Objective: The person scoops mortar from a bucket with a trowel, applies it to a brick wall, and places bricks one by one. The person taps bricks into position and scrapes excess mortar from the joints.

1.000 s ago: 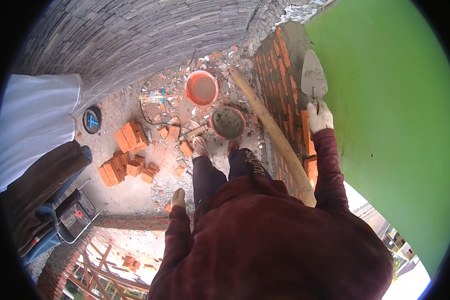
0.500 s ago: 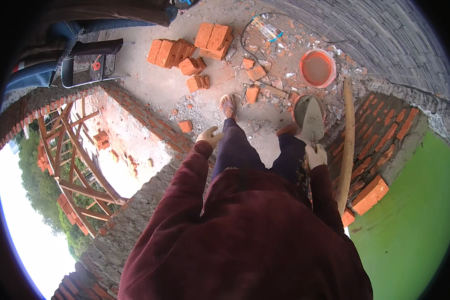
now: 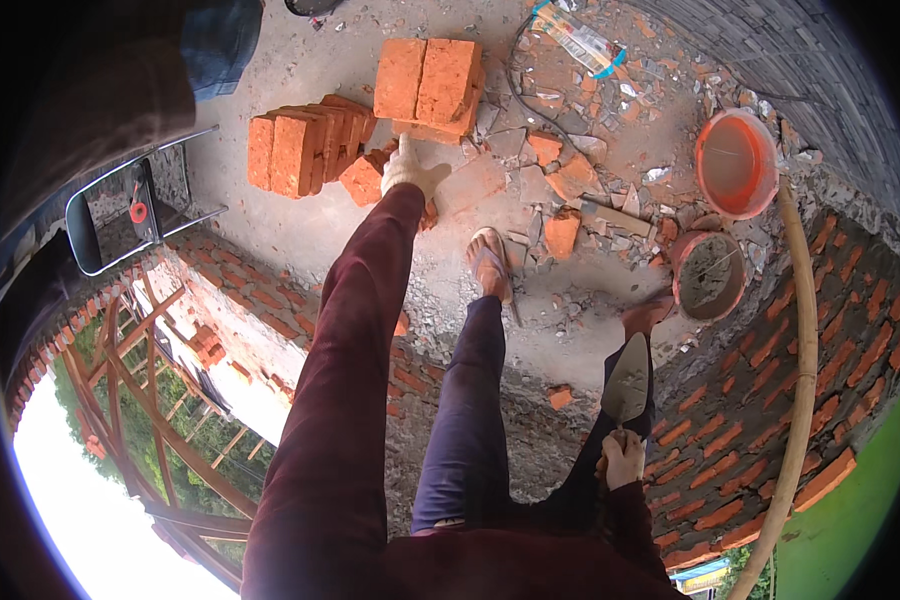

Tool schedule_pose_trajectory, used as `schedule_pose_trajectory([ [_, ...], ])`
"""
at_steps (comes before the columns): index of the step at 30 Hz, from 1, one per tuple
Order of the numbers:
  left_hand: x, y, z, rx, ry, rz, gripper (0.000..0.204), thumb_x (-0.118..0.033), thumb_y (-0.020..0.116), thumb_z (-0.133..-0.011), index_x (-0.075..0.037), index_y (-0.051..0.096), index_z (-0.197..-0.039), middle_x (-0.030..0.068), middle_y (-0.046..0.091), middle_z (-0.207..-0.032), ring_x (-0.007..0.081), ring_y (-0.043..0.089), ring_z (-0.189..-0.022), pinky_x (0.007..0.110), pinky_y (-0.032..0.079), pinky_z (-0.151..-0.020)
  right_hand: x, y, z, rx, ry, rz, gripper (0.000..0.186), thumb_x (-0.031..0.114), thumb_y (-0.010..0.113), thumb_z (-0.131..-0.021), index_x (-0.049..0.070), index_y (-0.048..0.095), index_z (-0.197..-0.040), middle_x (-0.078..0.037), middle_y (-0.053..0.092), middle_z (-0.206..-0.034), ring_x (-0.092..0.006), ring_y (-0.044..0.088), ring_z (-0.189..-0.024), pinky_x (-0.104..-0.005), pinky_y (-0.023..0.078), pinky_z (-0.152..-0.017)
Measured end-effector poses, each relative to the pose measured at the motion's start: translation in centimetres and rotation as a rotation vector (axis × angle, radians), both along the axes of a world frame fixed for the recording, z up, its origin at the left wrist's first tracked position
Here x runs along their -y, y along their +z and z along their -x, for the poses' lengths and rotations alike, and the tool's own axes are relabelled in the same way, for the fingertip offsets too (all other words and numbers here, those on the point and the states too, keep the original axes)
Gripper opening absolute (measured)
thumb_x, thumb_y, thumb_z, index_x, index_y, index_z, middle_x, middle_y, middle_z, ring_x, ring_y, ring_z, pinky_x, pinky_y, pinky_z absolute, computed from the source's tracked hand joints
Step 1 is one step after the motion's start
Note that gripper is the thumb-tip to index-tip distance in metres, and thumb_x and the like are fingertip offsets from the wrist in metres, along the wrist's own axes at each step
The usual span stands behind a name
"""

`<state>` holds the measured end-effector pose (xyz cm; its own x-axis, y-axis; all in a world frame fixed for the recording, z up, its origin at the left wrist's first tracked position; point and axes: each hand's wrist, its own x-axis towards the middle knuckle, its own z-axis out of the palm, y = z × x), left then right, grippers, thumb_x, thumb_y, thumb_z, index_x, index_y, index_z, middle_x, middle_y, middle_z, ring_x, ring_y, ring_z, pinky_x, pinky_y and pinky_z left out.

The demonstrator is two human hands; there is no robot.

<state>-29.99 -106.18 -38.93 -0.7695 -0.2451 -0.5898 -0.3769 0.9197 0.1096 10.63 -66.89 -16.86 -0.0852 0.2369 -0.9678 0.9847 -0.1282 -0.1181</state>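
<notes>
trowel in right hand; mortar in tub, liquid in bucket

- The hard grey concrete floor looks dusty and rough.
- Lots of little red and grey broken bits lie on it, mostly toward the top right.
- At the top right is a grey wall made of thin, long stone strips.
- On the right is a rough red brick wall with grey stuff between its rows.
- A smooth, bright green wall shows at the bottom right.
- A shiny metal chair with black parts is on the left.
- A low red brick wall runs below it.
- Past that are brown wooden beams, green trees and bright white sky.
</notes>
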Motion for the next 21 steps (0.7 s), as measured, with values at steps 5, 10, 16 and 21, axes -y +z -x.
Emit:
schedule_pose_trajectory([
  [5,-4.7,-9.3,10.4,-0.332,0.016,0.133,0.126,-0.062,0.079,-0.068,-0.007,0.013,-0.16,0.0238,0.037,-0.154,0.0383,0.036,-0.143,0.049,0.036,-0.112,3.5,-2.3,-1.0,0.106,-0.098,0.053,0.024,0.017,0.06,-0.089,-0.003,0.057,-0.102,-0.006,0.055,-0.07,-0.015,0.055,-0.045,-0.0303,0.048,-0.042],
  [10,-8.6,-10.8,11.6,-0.307,0.176,0.316,0.13,-0.067,0.079,-0.06,-0.006,0.018,-0.157,0.0215,0.043,-0.138,0.039,0.04,-0.132,0.051,0.037,-0.106,4.7,-3.3,-1.4,0.168,-0.132,0.033,0.026,0.017,0.06,-0.089,-0.003,0.057,-0.104,-0.007,0.055,-0.069,-0.0164,0.056,-0.044,-0.031,0.048,-0.04],
  [16,-7.5,-9.9,13.3,-0.1,0.262,0.286,0.13,-0.076,0.081,-0.056,-0.003,0.026,-0.149,0.0202,0.044,-0.139,0.0347,0.04,-0.135,0.05,0.039,-0.106,3.7,-3.6,0.0,0.142,-0.268,0.062,0.026,0.018,0.061,-0.089,-0.003,0.057,-0.104,-0.006,0.054,-0.067,-0.0172,0.056,-0.045,-0.0313,0.047,-0.04],
  [21,-8.1,-10.8,12.9,-0.188,0.356,0.187,0.131,-0.061,0.089,-0.054,-0.005,0.022,-0.152,0.0204,0.047,-0.138,0.0359,0.05,-0.127,0.048,0.048,-0.101,3.5,-3.4,0.6,0.169,-0.199,0.06,0.026,0.016,0.062,-0.088,-0.003,0.057,-0.104,-0.006,0.056,-0.067,-0.0176,0.056,-0.044,-0.031,0.045,-0.041],
])
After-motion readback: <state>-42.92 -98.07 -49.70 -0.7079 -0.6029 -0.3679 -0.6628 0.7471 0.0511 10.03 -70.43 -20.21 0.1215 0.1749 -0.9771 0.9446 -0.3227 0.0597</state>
